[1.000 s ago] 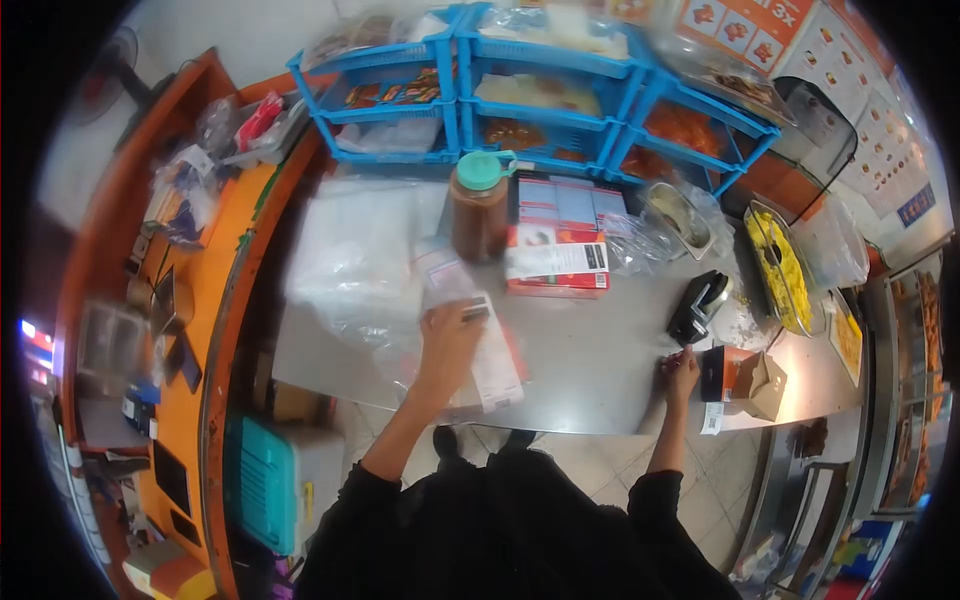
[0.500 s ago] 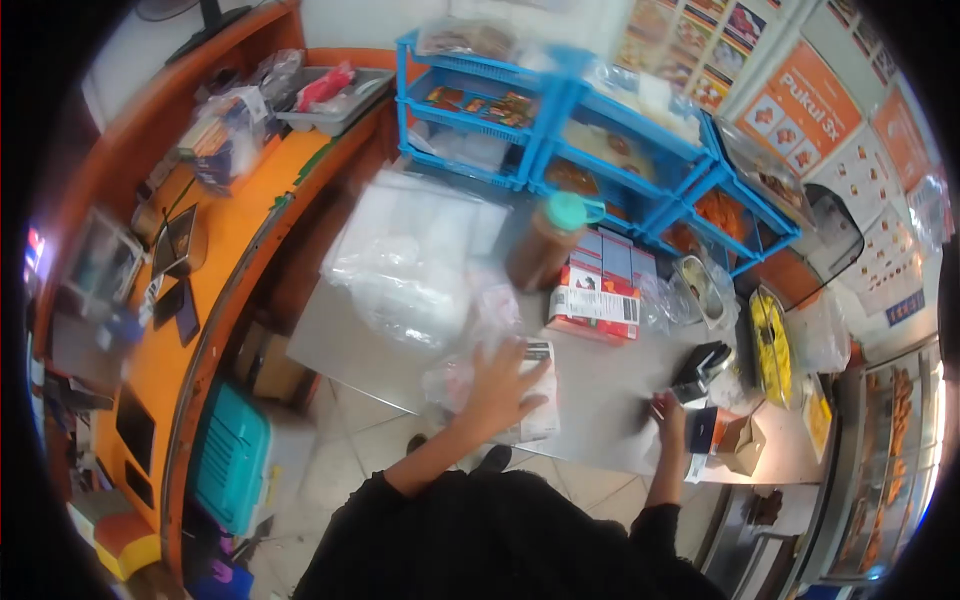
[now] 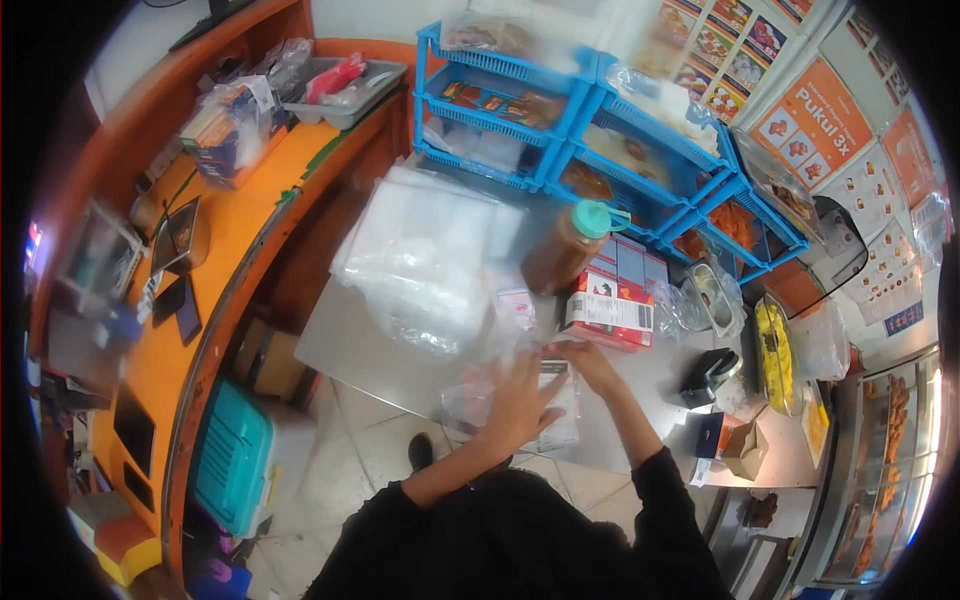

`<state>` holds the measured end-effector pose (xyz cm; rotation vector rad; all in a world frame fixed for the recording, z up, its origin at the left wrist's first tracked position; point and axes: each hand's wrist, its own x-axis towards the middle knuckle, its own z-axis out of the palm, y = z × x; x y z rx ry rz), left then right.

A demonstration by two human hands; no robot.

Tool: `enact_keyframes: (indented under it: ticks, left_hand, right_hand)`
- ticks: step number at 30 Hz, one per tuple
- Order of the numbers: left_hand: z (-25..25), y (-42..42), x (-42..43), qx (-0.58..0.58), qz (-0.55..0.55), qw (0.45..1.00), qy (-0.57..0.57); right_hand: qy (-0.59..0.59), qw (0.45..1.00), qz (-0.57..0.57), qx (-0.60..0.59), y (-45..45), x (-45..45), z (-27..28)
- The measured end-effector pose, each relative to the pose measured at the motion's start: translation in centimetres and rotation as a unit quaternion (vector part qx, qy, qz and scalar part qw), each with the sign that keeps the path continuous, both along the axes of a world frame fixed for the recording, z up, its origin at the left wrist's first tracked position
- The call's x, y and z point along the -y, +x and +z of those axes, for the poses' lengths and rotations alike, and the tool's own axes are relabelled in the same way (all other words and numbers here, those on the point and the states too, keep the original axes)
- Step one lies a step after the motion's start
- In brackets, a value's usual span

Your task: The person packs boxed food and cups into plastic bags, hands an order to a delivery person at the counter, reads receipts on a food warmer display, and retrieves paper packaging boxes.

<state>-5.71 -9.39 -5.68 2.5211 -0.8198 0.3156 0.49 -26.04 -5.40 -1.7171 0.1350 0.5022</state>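
Note:
My left hand [image 3: 515, 408] lies with fingers spread over a crumpled see-through plastic bag [image 3: 466, 397] and a white printed packet [image 3: 562, 425] near the table's front edge. My right hand [image 3: 590, 367] reaches in from the right beside it, its fingers drawn together at the packet's upper end; what they pinch, if anything, is too small to make out. Just beyond the hands is a small pink-and-white packet [image 3: 516, 309]. A red box [image 3: 610, 310] of cartons and a brown jar with a mint-green lid [image 3: 592, 218] stand behind.
A large stack of plastic bags [image 3: 420, 255] covers the metal table's [image 3: 340, 345] left part. Blue tiered racks [image 3: 490, 125] line the back. To the right are a black stapler-like device [image 3: 710, 377], a small brown carton [image 3: 746, 450] and a yellow-filled tray [image 3: 775, 355].
My right hand has left the black device at the right and moved left to beside my left hand. My left hand has shifted slightly and stays spread over the packet.

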Motion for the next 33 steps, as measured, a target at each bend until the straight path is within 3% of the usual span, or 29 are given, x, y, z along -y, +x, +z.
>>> enact_keyframes:
  ticks: [2,6,8,15,17,18,19,21,23,25,27,29,30,31,32,33]
  left_hand:
    - [-0.1,-0.1,0.0,-0.002,-0.003,1.000,-0.004]
    - [0.1,-0.5,-0.1,-0.011,-0.011,1.000,-0.009]
    - [0.2,-0.6,-0.2,-0.016,-0.017,1.000,-0.007]
    - [1.0,-1.1,-1.6,-0.032,-0.002,0.998,-0.046]
    - [2.1,-1.2,-3.0,-0.054,0.002,0.997,-0.052]
    - [2.6,-1.2,-3.8,-0.087,0.032,0.996,0.013]
    - [2.7,-1.0,-4.3,-0.117,0.062,0.988,0.079]
    - [2.6,-0.2,-4.2,-0.144,0.000,0.988,0.048]
    - [2.2,0.5,-3.3,-0.175,-0.060,0.982,0.020]
    - [1.3,0.6,-1.8,-0.303,-0.092,0.930,-0.188]
    - [0.0,0.7,0.9,-0.358,-0.101,0.904,-0.210]
    - [2.0,-0.9,4.8,-0.510,-0.064,0.744,-0.426]
    - [1.6,-1.2,6.7,-0.509,-0.068,0.746,-0.423]
    - [0.6,-1.2,9.0,-0.452,-0.071,0.792,-0.404]
    - [-0.6,-1.1,11.2,-0.391,-0.072,0.833,-0.384]
    - [-1.8,-0.8,13.7,-0.390,-0.072,0.834,-0.384]
  right_hand:
    - [-0.030,0.997,0.070,-0.023,0.9,0.6,-0.8]
    - [-0.117,0.992,0.033,-0.016,1.6,0.5,-2.8]
    - [0.015,0.999,0.001,-0.052,2.0,1.0,-5.8]
    - [0.048,0.992,-0.032,-0.110,2.3,2.1,-8.1]
    - [-0.104,0.994,-0.014,-0.031,0.7,2.1,-7.1]
    - [-0.035,0.994,-0.105,0.000,-0.6,2.1,-7.5]
    - [-0.031,0.992,-0.126,0.005,-2.6,2.5,-7.7]
    - [0.051,0.977,-0.208,0.000,-7.4,4.1,-7.5]
    - [-0.075,0.960,-0.269,0.015,-12.7,5.7,-6.6]
    - [-0.122,0.924,-0.351,0.084,-17.7,9.5,-8.1]
    - [-0.144,0.856,-0.462,0.182,-22.4,13.6,-7.8]
    - [-0.252,0.762,-0.565,0.193,-26.0,17.0,-5.2]
    - [-0.390,0.695,-0.570,0.199,-27.7,19.2,-4.1]
    - [-0.519,0.613,-0.561,0.201,-28.5,20.8,-2.6]
    - [-0.517,0.612,-0.563,0.203,-28.8,22.3,-1.5]
    - [-0.578,0.566,-0.566,0.155,-28.5,23.6,0.3]
